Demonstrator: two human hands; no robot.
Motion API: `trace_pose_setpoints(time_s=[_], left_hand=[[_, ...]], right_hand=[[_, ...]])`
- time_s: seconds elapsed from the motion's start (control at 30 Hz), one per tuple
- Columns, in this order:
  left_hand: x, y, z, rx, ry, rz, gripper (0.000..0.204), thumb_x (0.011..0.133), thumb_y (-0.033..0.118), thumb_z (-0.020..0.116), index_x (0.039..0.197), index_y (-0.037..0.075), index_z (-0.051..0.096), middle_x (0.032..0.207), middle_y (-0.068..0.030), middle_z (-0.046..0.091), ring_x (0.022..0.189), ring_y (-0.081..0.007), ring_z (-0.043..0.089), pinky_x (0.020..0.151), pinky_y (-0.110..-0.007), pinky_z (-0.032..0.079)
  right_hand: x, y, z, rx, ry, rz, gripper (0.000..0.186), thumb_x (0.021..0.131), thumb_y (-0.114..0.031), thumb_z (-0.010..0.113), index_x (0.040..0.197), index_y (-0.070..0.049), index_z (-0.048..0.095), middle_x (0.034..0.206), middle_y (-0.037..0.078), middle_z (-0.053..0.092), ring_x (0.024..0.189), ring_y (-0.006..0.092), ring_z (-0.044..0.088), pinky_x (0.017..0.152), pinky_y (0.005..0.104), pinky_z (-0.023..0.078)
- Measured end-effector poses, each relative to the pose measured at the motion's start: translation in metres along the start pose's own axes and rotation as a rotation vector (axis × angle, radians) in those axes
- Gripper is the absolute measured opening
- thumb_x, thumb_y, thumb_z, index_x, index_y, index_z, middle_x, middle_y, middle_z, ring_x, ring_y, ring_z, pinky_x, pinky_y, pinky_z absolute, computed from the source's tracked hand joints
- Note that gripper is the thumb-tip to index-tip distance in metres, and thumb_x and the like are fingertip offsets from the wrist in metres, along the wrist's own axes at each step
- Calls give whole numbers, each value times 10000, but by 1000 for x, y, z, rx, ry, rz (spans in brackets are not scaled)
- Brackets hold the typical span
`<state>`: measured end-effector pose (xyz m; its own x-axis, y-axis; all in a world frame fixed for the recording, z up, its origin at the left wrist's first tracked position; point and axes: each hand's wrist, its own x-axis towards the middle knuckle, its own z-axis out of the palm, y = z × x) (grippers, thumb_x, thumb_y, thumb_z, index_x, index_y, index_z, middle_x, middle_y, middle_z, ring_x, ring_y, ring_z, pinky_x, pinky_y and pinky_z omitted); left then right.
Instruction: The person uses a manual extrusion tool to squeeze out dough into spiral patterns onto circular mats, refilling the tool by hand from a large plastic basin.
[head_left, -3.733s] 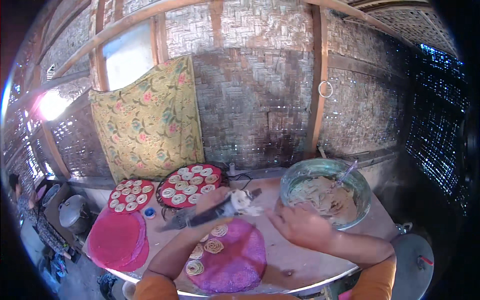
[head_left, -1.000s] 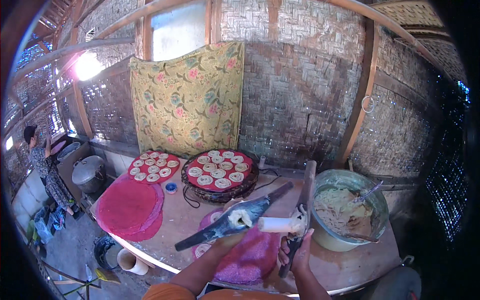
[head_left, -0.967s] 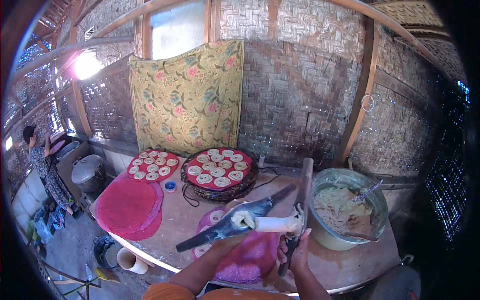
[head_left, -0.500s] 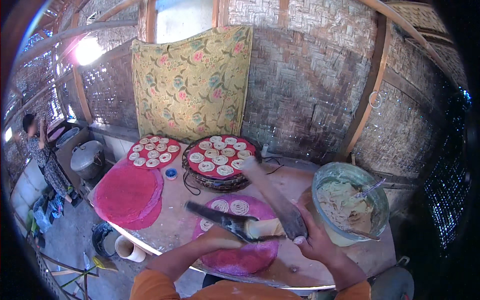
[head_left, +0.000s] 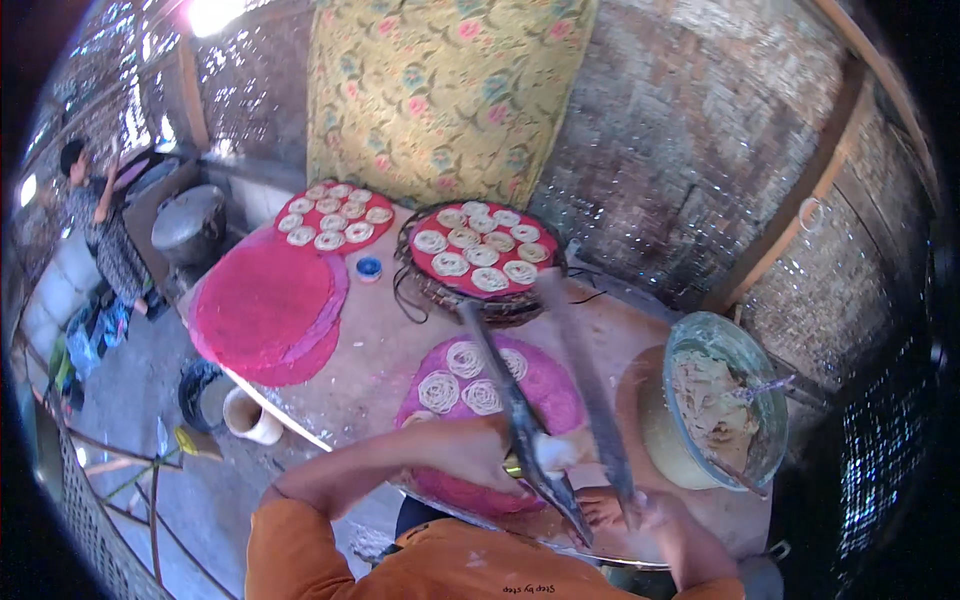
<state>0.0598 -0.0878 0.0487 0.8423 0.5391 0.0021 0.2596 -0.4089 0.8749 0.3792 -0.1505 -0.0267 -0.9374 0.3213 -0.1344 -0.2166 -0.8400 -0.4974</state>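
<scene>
In my left hand (head_left: 475, 450) is a dark wooden dough press (head_left: 522, 425) with a brass-coloured ring, held tilted above the near edge of the table. White dough (head_left: 555, 452) shows beside its middle. My right hand (head_left: 640, 512) is closed at the lower end of a long wooden bar (head_left: 590, 400), slanting up and away beside the press; motion blurs it somewhat. Under my left forearm lies a round pink-purple mat (head_left: 548, 385), partly hidden. Several coiled dough rings (head_left: 465, 358) sit on its far part.
Beyond, a round rack (head_left: 470, 300) bears a red mat with coils, and another coil-covered mat (head_left: 335, 217) lies left. Bare pink mats (head_left: 265, 315) are stacked near a blue cup (head_left: 368, 268). A dough tub (head_left: 690, 430) stands right. A person (head_left: 100, 230) stands far left.
My view has tilted down. The press, lying sideways before, now points away from me, close alongside the bar. My left hand has moved right, and more coils show on the near mat.
</scene>
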Motion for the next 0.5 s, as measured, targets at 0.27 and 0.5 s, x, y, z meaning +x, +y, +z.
trace_pose_setpoints(time_s=[0.27,0.5], left_hand=[[44,-43,-61,-1411,481,553,728,885,610,351,1289,5,396,1156,-132,544,1091,-283,524,962,-422,394],[63,-215,-59,-1828,528,691,695,856,650,357,1028,5,549,982,-131,601,955,-294,567,879,-441,439]], right_hand=[[38,-7,-10,235,-6,-2,1019,729,-760,454,1314,68,355,1163,224,549,1044,310,565,878,398,454],[87,-67,-32,-384,541,312,950,783,-776,315,1255,39,443,980,225,619,865,322,626,787,418,497]])
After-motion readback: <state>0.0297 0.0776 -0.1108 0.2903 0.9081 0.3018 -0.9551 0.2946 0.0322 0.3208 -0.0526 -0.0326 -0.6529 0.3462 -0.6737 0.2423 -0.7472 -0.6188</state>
